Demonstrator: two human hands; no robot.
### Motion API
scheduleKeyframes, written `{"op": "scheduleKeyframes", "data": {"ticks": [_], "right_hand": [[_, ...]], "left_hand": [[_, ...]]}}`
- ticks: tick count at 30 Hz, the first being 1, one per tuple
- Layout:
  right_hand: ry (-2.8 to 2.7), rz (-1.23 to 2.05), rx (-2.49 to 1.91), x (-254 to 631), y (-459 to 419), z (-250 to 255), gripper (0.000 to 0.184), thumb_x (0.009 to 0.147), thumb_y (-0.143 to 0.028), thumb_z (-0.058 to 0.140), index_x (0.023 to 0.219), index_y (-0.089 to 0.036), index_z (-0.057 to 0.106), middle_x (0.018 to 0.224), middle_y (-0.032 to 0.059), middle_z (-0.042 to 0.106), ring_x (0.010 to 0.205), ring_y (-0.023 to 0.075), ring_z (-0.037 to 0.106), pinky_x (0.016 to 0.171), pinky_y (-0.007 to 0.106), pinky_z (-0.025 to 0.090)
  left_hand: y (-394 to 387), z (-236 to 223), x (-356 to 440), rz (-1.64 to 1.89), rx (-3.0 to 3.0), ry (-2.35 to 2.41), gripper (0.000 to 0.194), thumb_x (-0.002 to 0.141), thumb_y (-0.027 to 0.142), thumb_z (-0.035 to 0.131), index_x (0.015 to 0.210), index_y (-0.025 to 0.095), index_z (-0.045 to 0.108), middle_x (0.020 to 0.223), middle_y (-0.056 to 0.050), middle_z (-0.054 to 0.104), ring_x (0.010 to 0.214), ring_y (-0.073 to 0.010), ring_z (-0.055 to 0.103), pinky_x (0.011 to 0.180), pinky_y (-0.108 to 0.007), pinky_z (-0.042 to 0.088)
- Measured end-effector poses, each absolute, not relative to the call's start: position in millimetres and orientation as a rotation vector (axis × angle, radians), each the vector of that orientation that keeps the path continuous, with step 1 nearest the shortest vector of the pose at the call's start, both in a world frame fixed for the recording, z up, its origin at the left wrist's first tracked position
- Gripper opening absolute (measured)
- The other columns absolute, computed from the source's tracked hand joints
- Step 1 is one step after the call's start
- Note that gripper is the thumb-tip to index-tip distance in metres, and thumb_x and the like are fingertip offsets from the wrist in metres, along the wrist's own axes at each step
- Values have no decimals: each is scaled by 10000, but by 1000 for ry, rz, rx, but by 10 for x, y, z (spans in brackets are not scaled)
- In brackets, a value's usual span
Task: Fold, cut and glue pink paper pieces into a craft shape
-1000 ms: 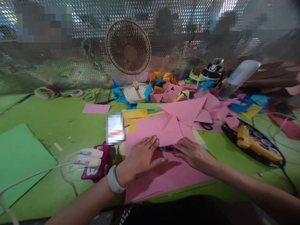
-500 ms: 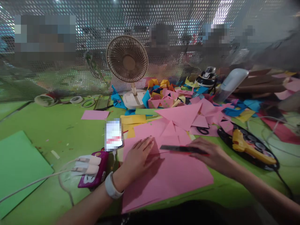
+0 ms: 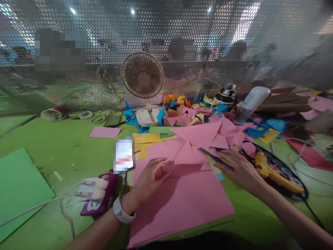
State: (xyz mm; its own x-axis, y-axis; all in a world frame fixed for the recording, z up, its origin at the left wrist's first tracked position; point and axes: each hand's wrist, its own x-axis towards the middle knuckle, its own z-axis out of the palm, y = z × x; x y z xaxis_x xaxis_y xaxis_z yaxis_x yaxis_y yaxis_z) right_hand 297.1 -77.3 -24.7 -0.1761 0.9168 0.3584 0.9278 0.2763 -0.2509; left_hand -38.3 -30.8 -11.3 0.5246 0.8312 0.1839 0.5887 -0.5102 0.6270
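Right hand [image 3: 239,170] shifts rightward, fingers pinching slim black tool [image 3: 210,155] near yellow glue gun [image 3: 277,176]; left hand [image 3: 148,180] curls on pink paper [image 3: 192,203], grip unclear.

Pink sheet [image 3: 187,201] partly behind left hand [image 3: 151,177]

On the counter [image 3: 85,149], a paper sheet [image 3: 187,201] is laid at lower centre; a phone [image 3: 124,152] is set left of it, a glue gun [image 3: 281,177] right, on a tray [image 3: 272,158]; a fan [image 3: 143,80] is placed behind.
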Motion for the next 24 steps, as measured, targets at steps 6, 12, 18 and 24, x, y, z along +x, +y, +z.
{"op": "scheduleKeyframes", "data": {"ticks": [6, 12, 18, 24], "right_hand": [[-2222, 467, -1414, 2565, -720, -58, 567, 808, -417, 580, 1318, -231, 419, 1333, 117, 475, 1240, 266, 427, 991, 459, 401], [-1858, 882, -1366, 2431, -583, -130, 556, 816, -383, 580, 1312, -196, 410, 1075, 102, 615, 934, 192, 611, 807, 360, 522], [-1810, 901, -1480, 2564, -505, -44, 324, 843, -388, 519, 1060, -171, 624, 830, 45, 653, 722, 155, 605, 626, 259, 500], [-1897, 28, -1925, 3195, -429, 113, 312, 854, -345, 445, 1039, -191, 643, 869, 80, 673, 714, 214, 621, 643, 345, 507]], "left_hand": [[-359, -19, -366, 694, 2079, 1083, 352, 873, 424, 497, 1161, 227, 544, 1199, -76, 570, 1106, -227, 530, 949, -405, 445], [-402, 36, -346, 702, 1949, 971, 322, 878, 386, 509, 1150, 218, 547, 1173, -68, 582, 1109, -212, 529, 941, -366, 454], [-434, 12, -356, 575, 2187, 989, 459, 845, 457, 539, 1238, 229, 475, 1276, -73, 521, 1159, -208, 495, 978, -357, 434], [-393, -151, -354, 494, 2617, 1061, 579, 857, 414, 536, 1358, 194, 344, 1364, -92, 450, 1249, -221, 412, 1025, -390, 389]]}}
